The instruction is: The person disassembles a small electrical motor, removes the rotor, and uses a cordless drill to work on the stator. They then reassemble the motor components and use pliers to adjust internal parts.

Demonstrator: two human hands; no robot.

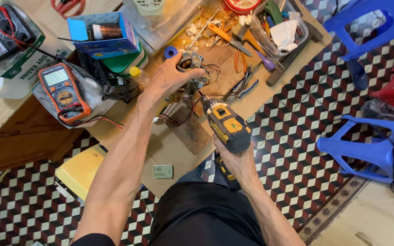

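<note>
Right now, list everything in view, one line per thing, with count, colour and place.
motor part: one, metal with copper windings, on the board, under the left hand
cordless drill: one, yellow and black, tip pointing at the motor part
multimeter: one, orange and grey, left of the board
cardboard box: one, blue, holds a copper wire spool, upper left
tape roll: one, blue, beside the motor part
clear tray: one, holds tools and paper, top right
plastic stools: two, blue, on the patterned floor at right
left hand: one, gripping the motor part
right hand: one, holding the drill's grip
</note>
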